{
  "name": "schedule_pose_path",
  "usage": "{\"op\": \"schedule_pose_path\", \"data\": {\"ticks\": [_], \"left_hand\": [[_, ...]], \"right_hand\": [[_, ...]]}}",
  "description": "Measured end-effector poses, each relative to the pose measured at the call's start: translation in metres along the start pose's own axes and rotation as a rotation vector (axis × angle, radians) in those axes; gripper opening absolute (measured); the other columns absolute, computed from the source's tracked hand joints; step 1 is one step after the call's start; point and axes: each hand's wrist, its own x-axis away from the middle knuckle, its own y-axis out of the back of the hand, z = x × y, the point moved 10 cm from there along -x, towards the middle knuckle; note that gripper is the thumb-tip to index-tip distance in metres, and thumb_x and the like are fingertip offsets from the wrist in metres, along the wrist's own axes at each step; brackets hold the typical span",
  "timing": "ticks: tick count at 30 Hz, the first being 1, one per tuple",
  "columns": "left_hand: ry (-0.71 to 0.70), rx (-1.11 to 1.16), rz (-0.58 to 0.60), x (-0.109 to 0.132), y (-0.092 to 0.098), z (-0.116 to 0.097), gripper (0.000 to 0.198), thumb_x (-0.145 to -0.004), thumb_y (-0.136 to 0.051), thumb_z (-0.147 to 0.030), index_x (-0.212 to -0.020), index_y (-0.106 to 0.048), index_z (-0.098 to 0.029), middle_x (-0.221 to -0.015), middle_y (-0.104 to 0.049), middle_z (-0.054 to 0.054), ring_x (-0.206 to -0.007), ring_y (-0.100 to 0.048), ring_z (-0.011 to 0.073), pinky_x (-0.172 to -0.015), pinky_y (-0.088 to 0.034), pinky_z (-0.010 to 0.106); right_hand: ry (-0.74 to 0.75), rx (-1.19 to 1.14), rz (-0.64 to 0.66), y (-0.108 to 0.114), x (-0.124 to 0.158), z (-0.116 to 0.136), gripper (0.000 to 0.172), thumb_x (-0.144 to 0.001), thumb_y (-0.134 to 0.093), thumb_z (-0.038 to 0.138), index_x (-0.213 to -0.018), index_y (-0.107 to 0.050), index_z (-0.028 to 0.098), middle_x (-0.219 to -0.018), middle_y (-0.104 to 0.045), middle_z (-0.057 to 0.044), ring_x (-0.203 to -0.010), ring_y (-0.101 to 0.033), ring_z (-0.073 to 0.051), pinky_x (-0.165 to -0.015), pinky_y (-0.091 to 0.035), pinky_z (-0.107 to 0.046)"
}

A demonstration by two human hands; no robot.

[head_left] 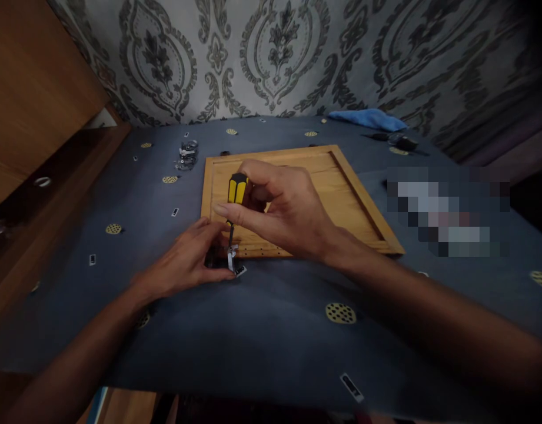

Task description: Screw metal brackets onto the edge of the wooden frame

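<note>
My right hand (283, 206) is closed around the yellow and black handle of a screwdriver (238, 189), its shaft pointing down. At the near left corner of a wooden cabinet door (368, 203), the tip meets a small metal hinge (230, 259). My left hand (195, 253) grips this hinge at the door's edge, with the thumb below it and the fingers partly hidden behind. The door lies flat, its raised frame facing up, and a row of small holes shows along its near edge. Whether a screw sits under the tip is too small to tell.
Several metal hinges (188, 154) lie in a pile behind the door's left side. A blue cloth (370, 119) rests by the patterned wall, near a dark tool (401, 141). Wooden furniture (41, 88) stands on the left. A blurred-out object (442, 212) lies right of the door.
</note>
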Motion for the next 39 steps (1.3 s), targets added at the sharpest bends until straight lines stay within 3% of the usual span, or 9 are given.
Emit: {"op": "schedule_pose_path", "data": {"ticks": [19,25,31,33,39], "left_hand": [[-0.02,0.022,-0.019,0.002,0.0,0.001,0.048,-0.084,-0.082,-0.048,-0.117,-0.058,-0.025,-0.109,-0.068,0.005,-0.1,-0.069,0.0292,-0.091,-0.059,0.048],[-0.014,0.008,-0.005,0.0,0.0,-0.001,0.044,-0.083,-0.083,-0.046,-0.113,-0.059,-0.025,-0.103,-0.07,0.005,-0.099,-0.068,0.0302,-0.087,-0.057,0.047],[-0.023,-0.009,-0.016,0.0,0.003,-0.004,0.042,-0.083,-0.084,-0.044,-0.112,-0.059,-0.027,-0.1,-0.07,0.003,-0.099,-0.066,0.03,-0.084,-0.057,0.045],[-0.024,-0.014,-0.011,0.001,0.002,-0.003,0.043,-0.083,-0.083,-0.045,-0.114,-0.058,-0.027,-0.101,-0.071,0.003,-0.101,-0.067,0.0304,-0.087,-0.056,0.047],[-0.007,0.021,-0.004,0.002,0.0,0.001,0.045,-0.083,-0.083,-0.047,-0.114,-0.059,-0.025,-0.103,-0.071,0.005,-0.104,-0.067,0.032,-0.09,-0.056,0.048]], "right_hand": [[0.075,0.031,0.076,-0.012,0.001,0.002,0.039,-0.095,-0.075,0.032,-0.075,-0.043,0.022,-0.065,-0.051,0.006,-0.064,-0.05,-0.011,-0.06,-0.034,-0.027],[-0.062,-0.166,0.21,-0.016,0.0,-0.004,0.011,-0.094,-0.067,0.015,-0.092,-0.057,0.02,-0.063,-0.05,0.009,-0.058,-0.054,-0.008,-0.053,-0.039,-0.022],[-0.164,-0.382,0.367,-0.026,0.002,-0.006,0.011,-0.093,-0.065,0.012,-0.088,-0.058,0.019,-0.075,-0.066,0.005,-0.063,-0.07,-0.011,-0.055,-0.052,-0.022],[-0.168,-0.376,0.347,-0.025,0.002,-0.008,0.015,-0.094,-0.067,0.017,-0.084,-0.056,0.019,-0.071,-0.064,0.005,-0.062,-0.068,-0.011,-0.054,-0.051,-0.023],[-0.08,-0.062,0.148,-0.012,-0.003,-0.007,0.043,-0.087,-0.083,0.023,-0.073,-0.043,0.021,-0.067,-0.052,0.006,-0.063,-0.049,-0.009,-0.053,-0.031,-0.024]]}}
